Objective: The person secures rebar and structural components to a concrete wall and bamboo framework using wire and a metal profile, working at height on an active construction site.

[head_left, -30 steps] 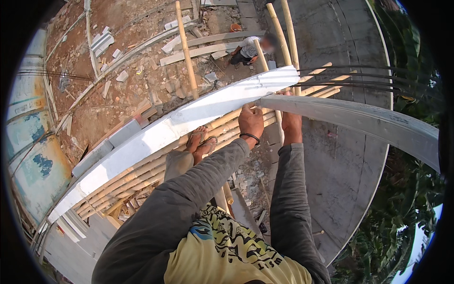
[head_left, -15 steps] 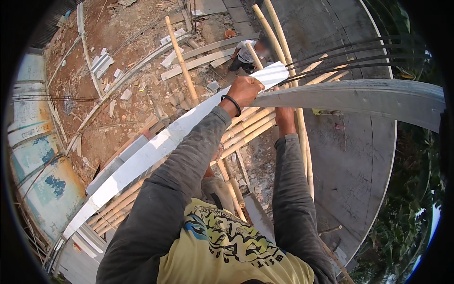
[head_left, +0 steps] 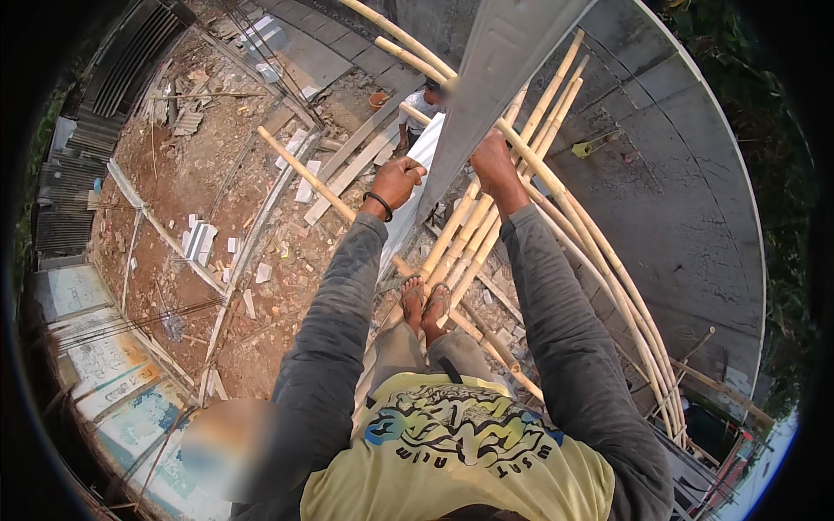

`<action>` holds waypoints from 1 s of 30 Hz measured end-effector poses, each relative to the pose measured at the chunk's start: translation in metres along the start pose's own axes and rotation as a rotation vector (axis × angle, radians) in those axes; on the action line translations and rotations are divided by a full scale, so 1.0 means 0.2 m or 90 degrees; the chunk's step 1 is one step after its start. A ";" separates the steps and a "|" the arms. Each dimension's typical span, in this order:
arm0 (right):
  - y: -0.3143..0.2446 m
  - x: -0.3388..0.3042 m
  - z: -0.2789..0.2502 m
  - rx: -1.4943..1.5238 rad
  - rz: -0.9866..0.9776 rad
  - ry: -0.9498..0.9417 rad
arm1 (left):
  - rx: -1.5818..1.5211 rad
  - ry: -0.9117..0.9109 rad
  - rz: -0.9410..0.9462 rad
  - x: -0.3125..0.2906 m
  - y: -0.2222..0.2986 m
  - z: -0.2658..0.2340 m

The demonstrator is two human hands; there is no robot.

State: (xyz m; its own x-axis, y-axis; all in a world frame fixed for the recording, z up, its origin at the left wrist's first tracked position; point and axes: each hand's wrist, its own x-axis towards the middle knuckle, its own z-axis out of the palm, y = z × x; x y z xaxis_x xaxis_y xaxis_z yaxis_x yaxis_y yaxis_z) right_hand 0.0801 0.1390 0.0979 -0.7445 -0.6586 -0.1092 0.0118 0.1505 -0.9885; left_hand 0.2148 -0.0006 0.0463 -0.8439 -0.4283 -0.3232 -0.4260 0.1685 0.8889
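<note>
A long grey beam [head_left: 499, 87] runs away from me between my two arms, its near end narrowing beside my hands. Under it a white ribbed strip [head_left: 401, 233] slants down toward the poles. My left hand [head_left: 398, 184], a black band at its wrist, is closed with its fingertips at the strip's edge. On the beam's other side my right hand [head_left: 493, 163] is closed against the edge, its fingertips partly hidden. Below, my sandalled feet [head_left: 426, 304] stand among bamboo poles [head_left: 460, 239].
More bamboo poles [head_left: 599, 243] curve along my right beside a grey concrete surface [head_left: 669, 217]. Far below, rubble and white blocks [head_left: 200, 241] lie on brown ground. A person [head_left: 415, 122] stands down there, partly behind the beam, near an orange bucket [head_left: 379, 101].
My view has turned right. The beam, which stretched off to the right, now points away ahead. My left hand has shifted off the strip's top to its edge; my feet have come into view.
</note>
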 end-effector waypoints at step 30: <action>0.44 -0.21 -0.06 0.414 0.089 0.206 | -0.437 0.055 -0.024 0.36 0.16 -0.03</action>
State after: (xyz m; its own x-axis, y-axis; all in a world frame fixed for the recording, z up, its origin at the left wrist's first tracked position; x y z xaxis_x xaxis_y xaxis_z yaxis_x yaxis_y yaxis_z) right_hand 0.1041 0.1879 0.0170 -0.8654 -0.3996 -0.3024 0.4398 -0.3164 -0.8405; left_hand 0.1428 -0.0310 0.0534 -0.7914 -0.4973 -0.3556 -0.1268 -0.4354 0.8912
